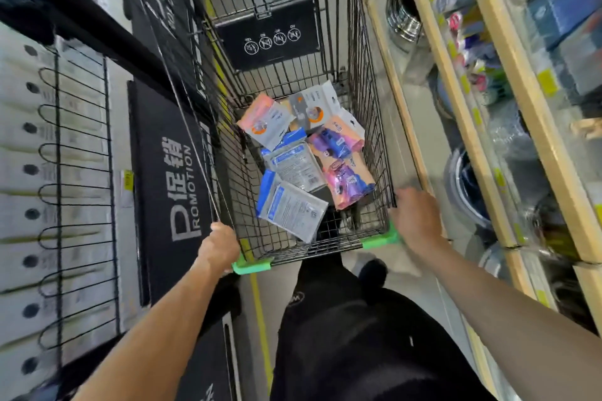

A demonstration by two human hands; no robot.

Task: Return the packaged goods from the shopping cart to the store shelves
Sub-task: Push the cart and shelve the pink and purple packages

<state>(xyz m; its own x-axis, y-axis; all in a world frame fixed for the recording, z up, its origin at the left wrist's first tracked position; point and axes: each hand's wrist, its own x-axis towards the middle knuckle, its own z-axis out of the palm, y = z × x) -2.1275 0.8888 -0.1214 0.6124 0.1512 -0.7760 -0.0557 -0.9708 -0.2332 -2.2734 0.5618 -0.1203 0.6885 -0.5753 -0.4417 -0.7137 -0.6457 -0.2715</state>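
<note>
A wire shopping cart (371, 127) stands in the aisle, its green handle ends at 6 o'clock. The left hand (219, 246) has its fingers curled shut around the cart's near left corner; the right hand (415, 216) lies on the near right corner, fingers bent over the rim. The packaged goods (303, 156) lie loose on the cart floor: grey-blue pouches at 7 o'clock of the heap, pink-purple packs at 4 o'clock, orange-grey boxes at 12. Store shelves (482, 146) run along 3 o'clock, a black promotion sign (177, 192) at 9
</note>
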